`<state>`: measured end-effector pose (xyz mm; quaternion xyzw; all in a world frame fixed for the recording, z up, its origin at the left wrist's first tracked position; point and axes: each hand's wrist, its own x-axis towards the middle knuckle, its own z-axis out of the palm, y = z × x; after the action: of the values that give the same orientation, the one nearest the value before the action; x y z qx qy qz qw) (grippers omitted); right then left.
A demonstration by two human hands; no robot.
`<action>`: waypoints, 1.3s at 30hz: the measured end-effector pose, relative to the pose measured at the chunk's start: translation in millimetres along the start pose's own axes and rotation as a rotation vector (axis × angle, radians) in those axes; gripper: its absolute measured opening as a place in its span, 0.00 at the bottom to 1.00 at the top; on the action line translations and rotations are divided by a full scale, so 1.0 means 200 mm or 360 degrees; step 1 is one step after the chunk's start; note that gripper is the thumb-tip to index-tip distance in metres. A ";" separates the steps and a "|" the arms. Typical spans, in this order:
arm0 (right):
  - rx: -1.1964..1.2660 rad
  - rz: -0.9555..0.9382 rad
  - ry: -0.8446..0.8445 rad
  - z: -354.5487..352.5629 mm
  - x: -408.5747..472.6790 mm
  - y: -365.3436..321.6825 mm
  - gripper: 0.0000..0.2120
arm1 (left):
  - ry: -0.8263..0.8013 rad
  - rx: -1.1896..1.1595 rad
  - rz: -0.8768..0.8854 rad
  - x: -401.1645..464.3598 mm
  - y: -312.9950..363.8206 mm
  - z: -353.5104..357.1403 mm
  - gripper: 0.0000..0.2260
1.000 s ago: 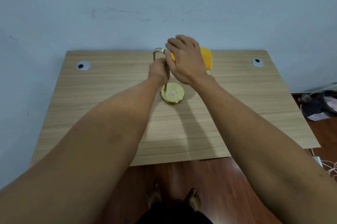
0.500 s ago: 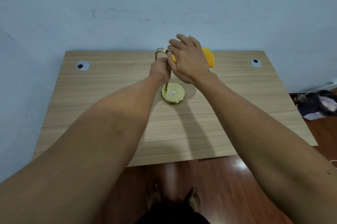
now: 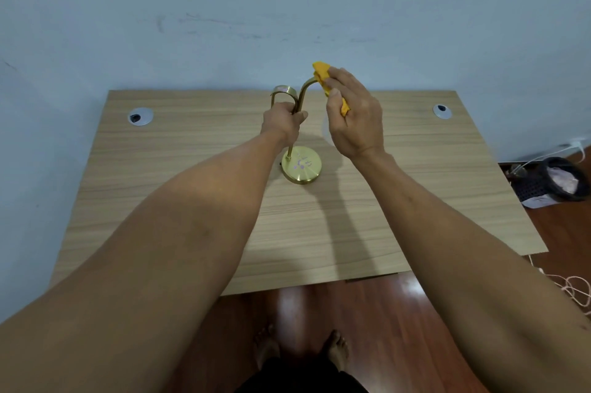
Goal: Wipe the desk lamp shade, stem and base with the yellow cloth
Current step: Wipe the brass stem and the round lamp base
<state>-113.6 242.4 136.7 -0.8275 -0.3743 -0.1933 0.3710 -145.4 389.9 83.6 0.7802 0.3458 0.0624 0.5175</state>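
Above frame centre, the right hand [image 3: 355, 119] clenched the yellow cloth [image 3: 323, 74] on the stem's [image 3: 302, 95] curved upper end; the left hand [image 3: 283, 124] gripped it lower.

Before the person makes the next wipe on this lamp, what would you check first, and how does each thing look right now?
1. Left hand gripping the lamp stem: ok.
2. Yellow cloth held in the right hand: ok.
3. Cloth touching the curved brass arm: ok.
4. Round base flat on the desk: ok.
5. Lamp shade wiped clean: cannot tell.
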 end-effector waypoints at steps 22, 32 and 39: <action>-0.0251 -0.0381 -0.0140 -0.05 -0.03 0.09 0.19 | 0.0210 -0.0034 0.0039 -0.08 -0.02 0.10 0.08; -0.0116 -0.0545 -0.0067 -0.06 0.00 0.16 0.16 | 0.0668 0.0136 0.0165 -0.18 -0.19 -0.15 0.06; -0.0161 -0.0606 -0.0107 -0.03 0.01 0.18 0.19 | 0.0283 -0.0076 0.0370 -0.08 -0.17 -0.21 0.11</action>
<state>-86.0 222.4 125.4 -0.7653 -0.5262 -0.2509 0.2730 -192.1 419.2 78.6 0.7939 0.2960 0.1988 0.4926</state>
